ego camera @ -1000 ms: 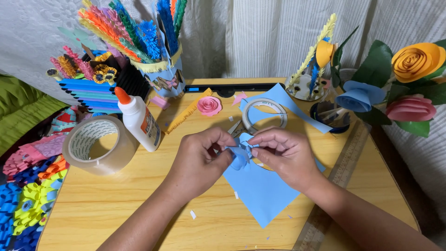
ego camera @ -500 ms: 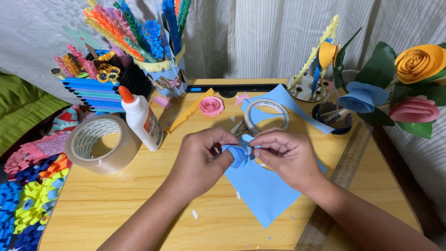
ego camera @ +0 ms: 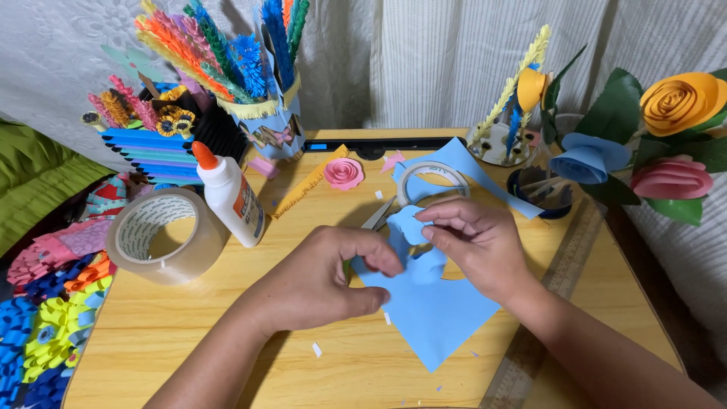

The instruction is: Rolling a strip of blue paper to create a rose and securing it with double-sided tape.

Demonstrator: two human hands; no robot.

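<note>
Here your right hand (ego camera: 478,246) pinches a small curled strip of blue paper (ego camera: 409,227) between thumb and forefinger, the other fingers folded narrow beneath it. Your left hand (ego camera: 333,276) meets the same strip from the other side, its fingertips (ego camera: 390,265) closed on the lower part of the paper. The strip is held just above a flat sheet of blue paper (ego camera: 435,314) lying near the middle of the wooden tabletop (ego camera: 189,333), toward its near edge. Just behind your hands lie a pair of scissors (ego camera: 376,216), partly hidden, and a thin white tape ring (ego camera: 432,178). A small pink paper rose (ego camera: 344,173) sits further toward the far edge. Toward the left edge stand a white glue bottle with an orange cap (ego camera: 231,197) and a wide roll of clear packing tape (ego camera: 163,235), touching or nearly so. A long wooden ruler (ego camera: 549,299) lies along the right edge. Large paper roses in orange, blue and pink (ego camera: 666,136) stand beyond the far right corner.
</note>
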